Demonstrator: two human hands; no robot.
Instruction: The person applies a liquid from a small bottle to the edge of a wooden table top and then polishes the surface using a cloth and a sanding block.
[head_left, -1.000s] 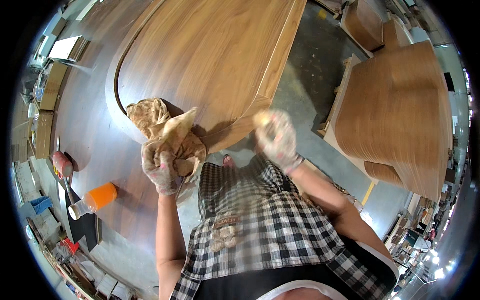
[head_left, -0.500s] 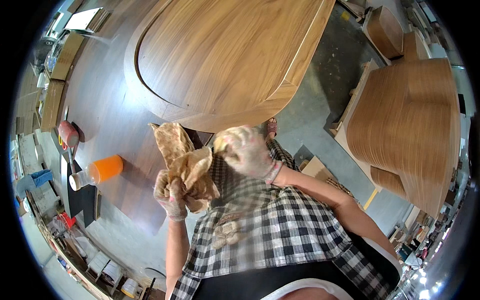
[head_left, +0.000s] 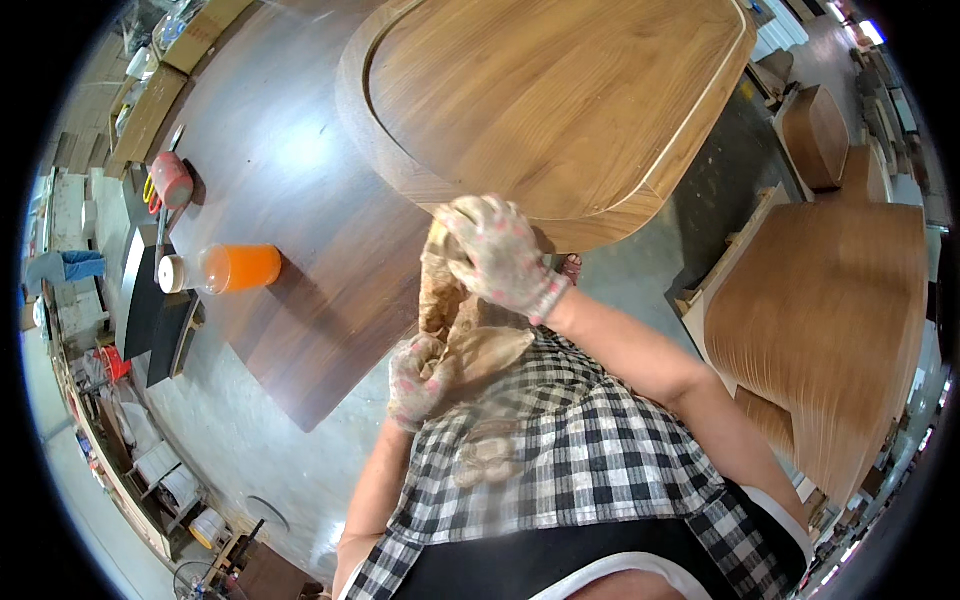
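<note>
A stained tan cloth rag (head_left: 438, 298) hangs bunched between my two gloved hands, just in front of my checkered apron. My left hand (head_left: 417, 383) is closed round its lower part, and a loose flap spreads to the right over the apron. Higher up, my right hand (head_left: 500, 255) grips the top of the rag with bent fingers, near the rounded corner of a wood-grain panel (head_left: 540, 110). That panel has a raised rim and a dark curved groove, and lies on the brown wooden table (head_left: 290, 340).
On the table's left stand a bottle of orange liquid (head_left: 240, 268) and a red cylindrical object (head_left: 172, 180) beside scissors. Cardboard boxes (head_left: 150, 113) line the far left. Stacked curved wood-grain panels (head_left: 820, 310) stand on the right across the grey floor.
My right hand has moved up onto the top of the rag, which it was apart from or only beside before. My left hand has shifted right with the rag, and the view has turned.
</note>
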